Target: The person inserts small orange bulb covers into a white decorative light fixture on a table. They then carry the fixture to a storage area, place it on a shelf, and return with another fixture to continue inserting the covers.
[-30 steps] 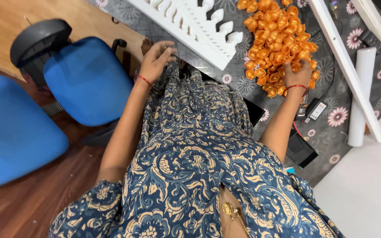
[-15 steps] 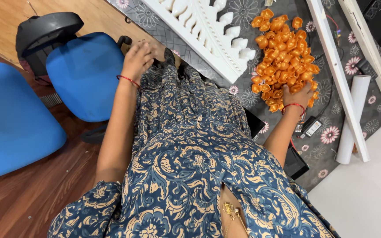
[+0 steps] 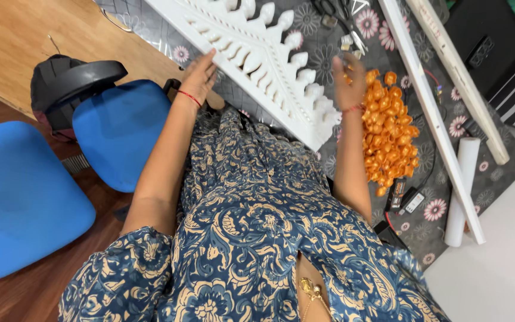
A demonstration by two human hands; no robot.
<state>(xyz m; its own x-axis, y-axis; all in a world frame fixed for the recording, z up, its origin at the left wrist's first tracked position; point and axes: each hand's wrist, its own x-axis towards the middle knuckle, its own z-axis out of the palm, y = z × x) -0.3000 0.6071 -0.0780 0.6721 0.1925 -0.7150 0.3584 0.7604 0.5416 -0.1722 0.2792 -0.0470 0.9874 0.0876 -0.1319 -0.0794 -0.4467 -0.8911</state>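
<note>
Head view: left hand (image 3: 199, 76) flat on white carved panel (image 3: 257, 53); right hand (image 3: 348, 80) touching orange pieces (image 3: 388, 134).

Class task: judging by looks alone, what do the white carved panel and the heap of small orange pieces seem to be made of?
White carved panel with rounded finials: probably painted wood or moulded foam board; matt, even white with crisp cut-out edges. The left hand rests on its edge.
Heap of small orange pieces: likely plastic or fabric flower buds; bright, slightly glossy. Too small to be sure. The right hand is at its top.
</note>
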